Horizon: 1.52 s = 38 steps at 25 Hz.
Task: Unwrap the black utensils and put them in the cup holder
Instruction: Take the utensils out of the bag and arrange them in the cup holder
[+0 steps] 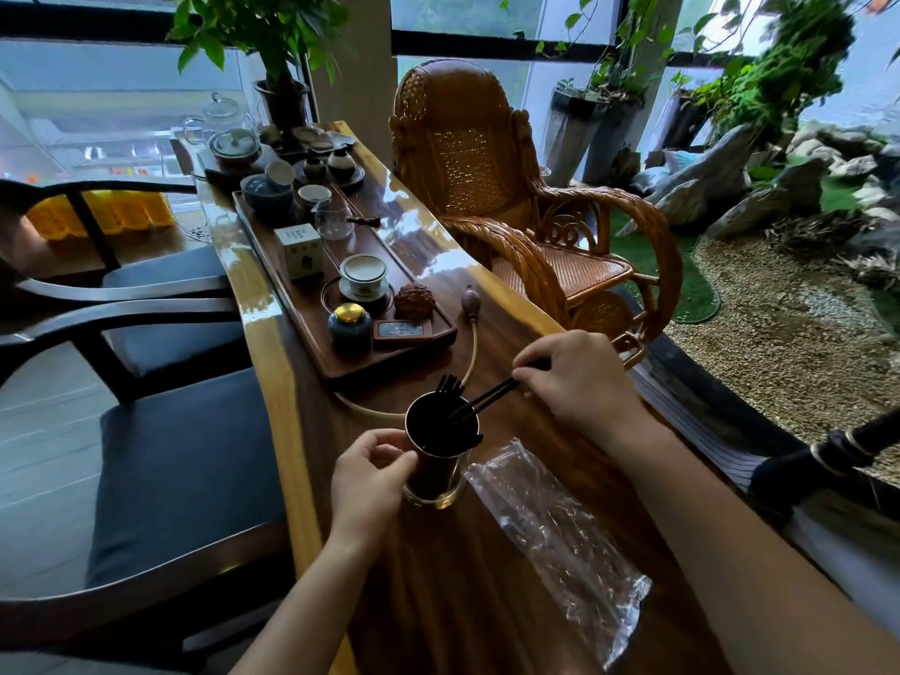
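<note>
The left hand [370, 472] wraps around the cup [440, 448] — the right hand [577, 377] pinches black sticks [489, 397] poking into it.

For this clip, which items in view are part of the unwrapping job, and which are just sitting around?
In the job:
black utensils, held by the right hand
cup holder, steadied by the left hand
plastic wrapper

Lying about:
tea tray
lidded cup
small box
rattan chair
</note>
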### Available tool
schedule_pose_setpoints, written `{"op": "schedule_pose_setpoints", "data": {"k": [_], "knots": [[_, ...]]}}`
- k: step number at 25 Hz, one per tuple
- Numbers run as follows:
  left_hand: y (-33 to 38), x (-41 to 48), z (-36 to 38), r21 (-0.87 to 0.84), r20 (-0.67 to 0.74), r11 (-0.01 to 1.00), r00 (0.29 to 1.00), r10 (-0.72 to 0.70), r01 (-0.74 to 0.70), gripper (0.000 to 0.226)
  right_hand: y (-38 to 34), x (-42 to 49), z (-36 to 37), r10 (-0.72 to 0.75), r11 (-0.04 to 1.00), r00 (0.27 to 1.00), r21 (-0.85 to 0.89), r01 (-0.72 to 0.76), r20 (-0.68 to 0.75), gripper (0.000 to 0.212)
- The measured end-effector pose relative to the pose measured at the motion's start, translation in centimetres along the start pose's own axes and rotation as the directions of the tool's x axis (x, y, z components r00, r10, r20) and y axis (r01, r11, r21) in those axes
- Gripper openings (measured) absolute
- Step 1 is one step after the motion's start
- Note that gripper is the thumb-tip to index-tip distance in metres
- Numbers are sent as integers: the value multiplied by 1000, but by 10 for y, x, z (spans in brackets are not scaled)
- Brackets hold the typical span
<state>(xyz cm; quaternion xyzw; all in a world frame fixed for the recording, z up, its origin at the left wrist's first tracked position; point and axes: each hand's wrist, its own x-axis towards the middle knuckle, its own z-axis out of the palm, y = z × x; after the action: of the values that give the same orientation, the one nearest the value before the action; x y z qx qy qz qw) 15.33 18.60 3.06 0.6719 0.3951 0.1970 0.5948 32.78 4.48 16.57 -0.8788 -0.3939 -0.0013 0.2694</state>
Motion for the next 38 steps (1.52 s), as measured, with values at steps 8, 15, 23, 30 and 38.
{"op": "schedule_pose_setpoints", "data": {"k": [8, 15, 23, 30, 38], "knots": [[-2, 2, 16, 240, 44, 948, 978, 203, -208, 48, -9, 15, 85, -8, 996, 990, -86, 20, 142, 19], [-2, 11, 24, 253, 23, 933, 966, 259, -256, 32, 10, -15, 95, 76, 987, 992, 151, -61, -96, 20], [3, 24, 25, 301, 8, 901, 945, 326, -313, 26, 20, -67, 111, 334, 898, 935, 262, -354, 117, 66], [-1, 23, 20, 299, 86, 897, 945, 316, -327, 42, 15, -21, 123, 401, 870, 916, 317, -379, -8, 44], [7, 26, 32, 533, 144, 729, 895, 421, -429, 46, 35, -35, 122, 380, 841, 919, 376, -390, 103, 68]]}}
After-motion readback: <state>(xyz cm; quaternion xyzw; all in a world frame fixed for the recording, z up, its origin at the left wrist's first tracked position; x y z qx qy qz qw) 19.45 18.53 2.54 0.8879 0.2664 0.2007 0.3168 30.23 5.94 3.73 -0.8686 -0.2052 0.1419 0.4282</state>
